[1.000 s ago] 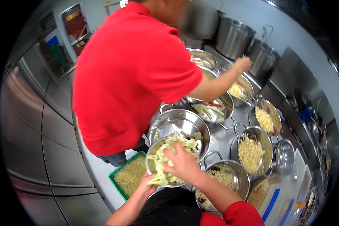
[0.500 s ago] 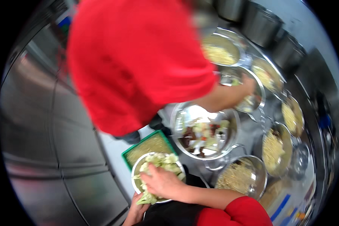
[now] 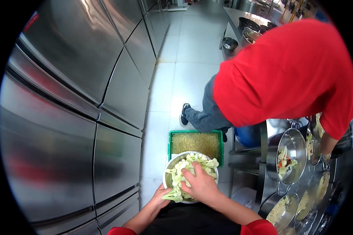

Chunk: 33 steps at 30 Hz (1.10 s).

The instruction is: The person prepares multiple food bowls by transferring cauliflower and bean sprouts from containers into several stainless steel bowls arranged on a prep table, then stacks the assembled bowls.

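Note:
In front of my body is a round metal bowl (image 3: 166,177) heaped with pale green-white cauliflower florets (image 3: 191,159). My left hand (image 3: 159,199) grips the bowl's near left side, its fingers partly hidden beneath the bowl. From the right, my right hand (image 3: 203,185) reaches over the rim into the heap, fingers and thumb closed around some florets. One large floret (image 3: 175,193) with a thick stem pokes over the rim beside my left hand.
A green-edged tray (image 3: 196,143) lies on the floor beyond the bowl. A co-worker in a red shirt (image 3: 280,74) leans over the steel counter at right, which carries several pans of food, including a deep pan (image 3: 294,154). Steel cabinets (image 3: 117,156) line the left.
My view has swung left, bringing in the floor aisle and shifting the co-worker and counter rightward. The bowl now sits nearer the middle; my hands keep their places on it.

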Tool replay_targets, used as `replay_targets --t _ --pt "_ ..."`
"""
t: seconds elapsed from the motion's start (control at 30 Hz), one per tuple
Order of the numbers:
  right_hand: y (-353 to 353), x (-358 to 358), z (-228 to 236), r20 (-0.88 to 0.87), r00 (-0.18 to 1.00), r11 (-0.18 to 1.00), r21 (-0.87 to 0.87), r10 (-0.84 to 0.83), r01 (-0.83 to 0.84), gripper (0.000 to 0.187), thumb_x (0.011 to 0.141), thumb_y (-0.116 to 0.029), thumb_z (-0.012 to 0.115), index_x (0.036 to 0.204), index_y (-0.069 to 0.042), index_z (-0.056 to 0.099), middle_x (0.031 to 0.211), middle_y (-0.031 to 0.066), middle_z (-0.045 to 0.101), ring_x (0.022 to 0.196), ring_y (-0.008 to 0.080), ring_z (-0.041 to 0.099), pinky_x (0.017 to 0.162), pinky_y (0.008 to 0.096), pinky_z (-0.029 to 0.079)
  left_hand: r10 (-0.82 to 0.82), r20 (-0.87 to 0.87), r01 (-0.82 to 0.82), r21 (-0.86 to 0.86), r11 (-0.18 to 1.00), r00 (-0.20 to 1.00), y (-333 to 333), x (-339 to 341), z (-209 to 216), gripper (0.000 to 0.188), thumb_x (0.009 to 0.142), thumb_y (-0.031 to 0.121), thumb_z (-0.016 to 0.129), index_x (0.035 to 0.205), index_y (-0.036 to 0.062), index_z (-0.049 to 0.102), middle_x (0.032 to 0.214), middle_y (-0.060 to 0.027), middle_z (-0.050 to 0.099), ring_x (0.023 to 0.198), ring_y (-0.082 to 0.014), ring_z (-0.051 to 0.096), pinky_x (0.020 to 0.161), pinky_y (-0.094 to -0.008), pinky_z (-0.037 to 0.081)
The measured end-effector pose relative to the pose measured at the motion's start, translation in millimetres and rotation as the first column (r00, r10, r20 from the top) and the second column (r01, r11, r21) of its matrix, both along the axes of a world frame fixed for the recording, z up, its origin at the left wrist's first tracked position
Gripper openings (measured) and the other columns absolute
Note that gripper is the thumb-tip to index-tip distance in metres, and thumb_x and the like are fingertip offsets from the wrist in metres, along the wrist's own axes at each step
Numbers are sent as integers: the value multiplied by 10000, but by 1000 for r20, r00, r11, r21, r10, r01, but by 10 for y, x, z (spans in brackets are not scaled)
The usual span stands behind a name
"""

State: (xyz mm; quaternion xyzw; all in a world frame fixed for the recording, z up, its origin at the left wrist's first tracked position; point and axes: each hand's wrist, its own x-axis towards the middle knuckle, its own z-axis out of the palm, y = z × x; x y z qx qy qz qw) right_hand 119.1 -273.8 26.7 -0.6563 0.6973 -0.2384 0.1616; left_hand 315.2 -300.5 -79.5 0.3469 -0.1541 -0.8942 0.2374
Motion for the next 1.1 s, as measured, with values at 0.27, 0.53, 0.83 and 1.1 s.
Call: replay_targets --t 0.27,0.53,0.83,1.1 --pt "-982 485 3 26 1000 1000 0 -6 6 410 731 -287 658 1100 -132 568 1111 213 473 759 319 614 587 360 527 81 39 -81 -3 997 996 -961 480 37 449 821 -22 494 1264 22 429 1179 -119 552 1034 -254 576 890 -393 469" --pt "-1943 335 96 -9 998 997 18 69 -69 417 754 -254 627 1131 -107 527 1025 184 456 808 309 590 600 389 523 98 32 -96 -51 994 995 -1909 214 263 514 783 121 635 1257 55 447 1168 -110 561 1042 -274 572 896 -435 474" --pt "-3421 -208 24 -2 997 995 54 -78 78 428 743 -221 624 1142 -111 520 1012 192 460 799 309 586 613 396 513 -5 8 5 -22 1000 1000 -3541 -436 23 456 846 57 521 1287 62 405 1212 -101 533 1065 -268 563 882 -415 484" --pt "-4805 -781 134 -21 932 932 -26 -362 362 443 750 -246 638 1159 -130 515 1161 211 450 911 339 579 695 396 517 -198 -24 195 -95 976 980 -5299 -1224 83 529 808 -43 469 1318 72 382 1230 -118 515 1050 -259 566 870 -394 481"
